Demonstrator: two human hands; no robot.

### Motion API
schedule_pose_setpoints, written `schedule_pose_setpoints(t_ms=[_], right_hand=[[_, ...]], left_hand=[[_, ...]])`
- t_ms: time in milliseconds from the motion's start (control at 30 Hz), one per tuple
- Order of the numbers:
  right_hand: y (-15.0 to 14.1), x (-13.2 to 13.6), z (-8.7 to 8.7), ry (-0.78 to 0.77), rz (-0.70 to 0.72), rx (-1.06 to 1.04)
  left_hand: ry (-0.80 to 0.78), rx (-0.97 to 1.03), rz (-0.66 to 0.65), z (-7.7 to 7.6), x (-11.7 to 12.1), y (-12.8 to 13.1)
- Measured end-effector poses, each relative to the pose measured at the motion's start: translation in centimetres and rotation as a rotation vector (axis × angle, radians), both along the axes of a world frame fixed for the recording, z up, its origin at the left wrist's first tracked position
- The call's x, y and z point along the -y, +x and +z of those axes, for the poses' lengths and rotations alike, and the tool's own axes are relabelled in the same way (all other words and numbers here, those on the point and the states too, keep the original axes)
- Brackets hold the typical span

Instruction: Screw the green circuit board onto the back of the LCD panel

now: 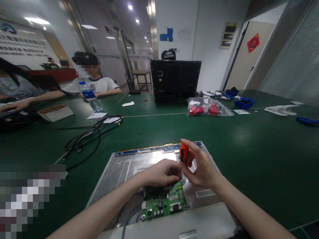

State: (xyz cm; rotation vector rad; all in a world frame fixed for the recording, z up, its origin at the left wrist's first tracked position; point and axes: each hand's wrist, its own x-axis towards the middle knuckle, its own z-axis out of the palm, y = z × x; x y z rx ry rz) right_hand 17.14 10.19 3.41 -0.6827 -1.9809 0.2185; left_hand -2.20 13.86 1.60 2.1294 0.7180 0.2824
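An orange and black screwdriver stands nearly upright in my right hand, its fingers closed round the handle. Its shaft points down at the upper right corner of a green circuit board. My left hand rests over the board's top edge, fingers curled close to the screwdriver's tip; whatever they may pinch is hidden. The board lies on the metal back of a flat display panel, which has a narrow blue circuit strip along its far edge.
Black cables lie coiled at the left, near a water bottle and an open cardboard box. Beyond the panel stand a black monitor-like unit and a plastic bag with red items. Blue trays sit at right. Two people sit at left.
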Motion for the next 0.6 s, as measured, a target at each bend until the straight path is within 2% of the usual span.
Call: schedule_pose_setpoints(t_ms=[200, 433, 600], right_hand=[[-0.17, -0.02, 0.16, 0.081, -0.034, 0.01], [-0.05, 0.11, 0.36, 0.0, 0.032, 0.009], [-0.05, 0.05, 0.13, -0.007, -0.016, 0.013]], left_hand=[[-0.01, 0.054, -0.041, 0.21, -0.04, 0.08], [0.006, 0.041, -0.022, 0.03, -0.09, 0.13], [0.005, 0.018, -0.018, -0.32, -0.06, -0.01]])
